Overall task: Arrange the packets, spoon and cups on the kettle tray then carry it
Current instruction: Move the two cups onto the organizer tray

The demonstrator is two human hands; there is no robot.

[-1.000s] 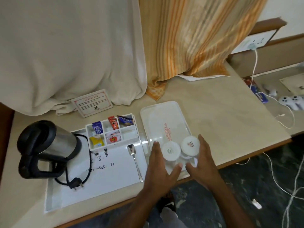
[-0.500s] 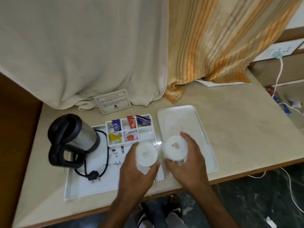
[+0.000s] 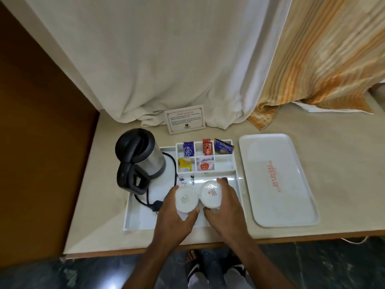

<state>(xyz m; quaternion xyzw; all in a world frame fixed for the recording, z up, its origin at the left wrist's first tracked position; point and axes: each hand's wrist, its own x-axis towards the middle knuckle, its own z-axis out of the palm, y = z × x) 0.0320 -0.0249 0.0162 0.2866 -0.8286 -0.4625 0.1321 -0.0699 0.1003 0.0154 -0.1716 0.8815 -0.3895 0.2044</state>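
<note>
Head view shows the cup-placing step in hand. Left hand (image 3: 174,219) has its fingers wrapped around one covered cup (image 3: 186,199); right hand (image 3: 224,207) grips a second covered cup (image 3: 210,195) the same way. Both cups sit side by side, touching, over the open floor of the kettle tray (image 3: 133,217); whether they rest on it cannot be told. Judged next move: set both down level, release, then grip the tray edges to lift. Count: two cups, five packets (image 3: 206,150) in the tray compartments, one kettle (image 3: 138,158), one empty serving tray (image 3: 277,178) just beside on the worktop (image 3: 104,205). The spoon is not visible, probably hidden under the hands.
</note>
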